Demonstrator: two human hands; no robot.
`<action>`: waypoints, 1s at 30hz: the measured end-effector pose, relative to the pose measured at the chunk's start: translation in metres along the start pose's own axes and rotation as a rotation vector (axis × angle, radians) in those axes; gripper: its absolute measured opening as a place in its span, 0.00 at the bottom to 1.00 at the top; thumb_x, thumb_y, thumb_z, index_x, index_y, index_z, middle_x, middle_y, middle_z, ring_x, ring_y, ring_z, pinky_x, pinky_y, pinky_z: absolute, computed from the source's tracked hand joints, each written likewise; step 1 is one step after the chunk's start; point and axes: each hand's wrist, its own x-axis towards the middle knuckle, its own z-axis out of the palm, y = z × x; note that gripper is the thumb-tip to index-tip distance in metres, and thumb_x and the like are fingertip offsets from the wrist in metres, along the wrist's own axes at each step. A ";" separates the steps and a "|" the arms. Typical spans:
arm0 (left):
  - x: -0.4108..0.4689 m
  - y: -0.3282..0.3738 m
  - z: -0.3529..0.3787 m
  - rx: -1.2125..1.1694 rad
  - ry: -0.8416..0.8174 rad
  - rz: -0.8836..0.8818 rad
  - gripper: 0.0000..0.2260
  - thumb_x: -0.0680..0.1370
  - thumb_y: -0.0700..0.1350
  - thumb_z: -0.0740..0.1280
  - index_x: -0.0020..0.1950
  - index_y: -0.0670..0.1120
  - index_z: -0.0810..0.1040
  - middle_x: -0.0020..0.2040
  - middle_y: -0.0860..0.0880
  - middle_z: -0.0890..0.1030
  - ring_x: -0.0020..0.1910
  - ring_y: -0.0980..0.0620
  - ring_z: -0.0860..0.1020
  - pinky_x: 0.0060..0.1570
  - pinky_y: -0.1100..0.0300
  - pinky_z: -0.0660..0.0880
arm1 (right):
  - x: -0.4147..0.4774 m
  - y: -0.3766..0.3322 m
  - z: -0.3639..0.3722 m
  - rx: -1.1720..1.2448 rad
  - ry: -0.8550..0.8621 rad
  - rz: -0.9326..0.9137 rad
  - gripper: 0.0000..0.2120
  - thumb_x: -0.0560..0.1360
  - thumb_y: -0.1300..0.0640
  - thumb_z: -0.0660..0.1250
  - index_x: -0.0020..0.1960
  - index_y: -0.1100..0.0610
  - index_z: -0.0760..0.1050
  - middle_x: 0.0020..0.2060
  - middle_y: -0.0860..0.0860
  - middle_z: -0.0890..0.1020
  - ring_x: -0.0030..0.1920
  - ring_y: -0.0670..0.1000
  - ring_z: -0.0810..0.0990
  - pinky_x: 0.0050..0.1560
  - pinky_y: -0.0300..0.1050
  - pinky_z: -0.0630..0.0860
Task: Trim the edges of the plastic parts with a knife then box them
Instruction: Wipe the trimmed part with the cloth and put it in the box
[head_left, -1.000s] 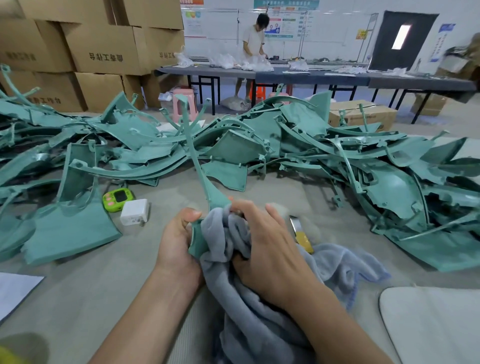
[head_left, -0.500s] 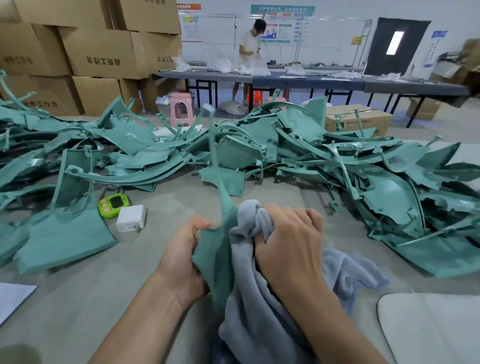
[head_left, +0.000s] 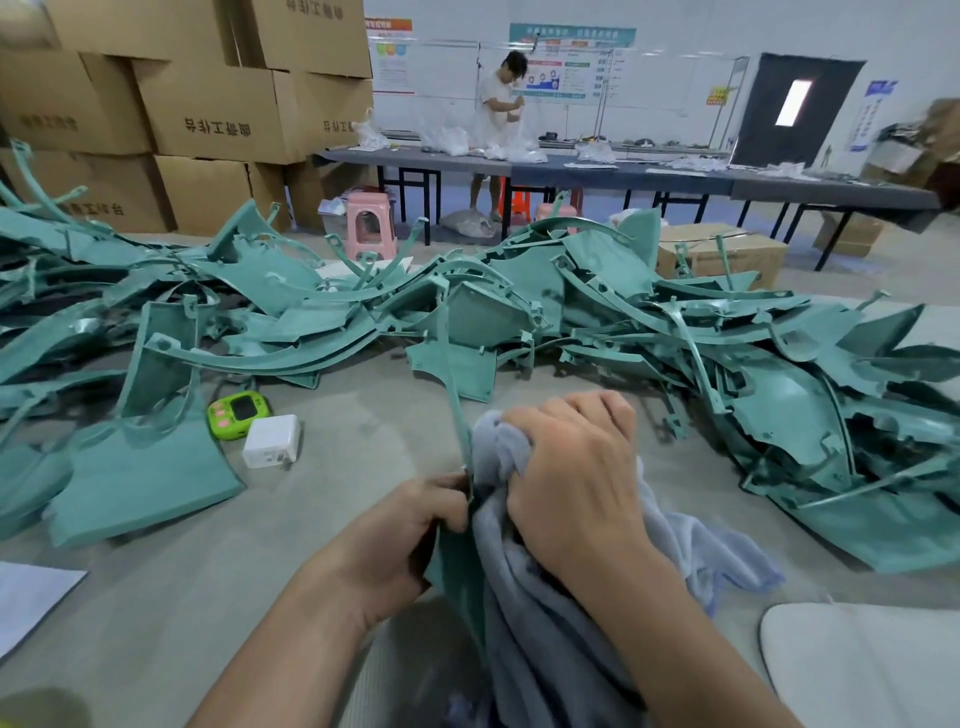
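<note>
My left hand (head_left: 410, 530) grips the wide lower end of a teal plastic part (head_left: 451, 384) that stands nearly upright, its thin arm reaching up toward the pile. My right hand (head_left: 576, 478) clutches a bunched grey-blue cloth (head_left: 540, 639) pressed against the part's right side. The cloth hangs down toward me and spreads over the table to the right. A big heap of teal plastic parts (head_left: 597, 306) runs across the table behind my hands. No knife shows in this view.
A green gadget (head_left: 239, 413) and a white charger (head_left: 272, 440) lie left of my hands beside a flat teal part (head_left: 140, 483). Cardboard boxes (head_left: 218, 109) are stacked at the back left. A person (head_left: 501, 98) works at a far table; a white pad (head_left: 872, 665) sits at the lower right.
The teal part has been pulled down and toward me and stands more upright. My right hand has slid up along it with the cloth. The yellow-handled knife seen earlier is hidden.
</note>
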 end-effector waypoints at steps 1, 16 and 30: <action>0.001 0.001 0.000 0.032 0.034 0.030 0.26 0.59 0.34 0.65 0.58 0.39 0.82 0.51 0.34 0.81 0.47 0.38 0.81 0.46 0.48 0.79 | -0.003 0.001 -0.001 -0.011 -0.085 -0.052 0.04 0.70 0.58 0.71 0.40 0.49 0.81 0.36 0.47 0.77 0.45 0.51 0.73 0.57 0.47 0.65; -0.009 -0.008 0.019 0.588 0.223 -0.026 0.16 0.86 0.39 0.58 0.62 0.59 0.75 0.57 0.50 0.83 0.50 0.55 0.82 0.43 0.66 0.79 | 0.045 -0.014 0.005 0.144 0.202 -0.034 0.08 0.61 0.52 0.60 0.34 0.50 0.78 0.30 0.45 0.75 0.43 0.52 0.72 0.55 0.44 0.58; -0.009 0.003 0.008 0.265 0.207 0.060 0.27 0.74 0.22 0.55 0.69 0.38 0.74 0.59 0.34 0.81 0.60 0.37 0.79 0.54 0.54 0.78 | 0.000 0.003 0.016 0.115 0.006 -0.265 0.08 0.66 0.59 0.66 0.33 0.47 0.76 0.31 0.42 0.73 0.40 0.48 0.68 0.51 0.43 0.61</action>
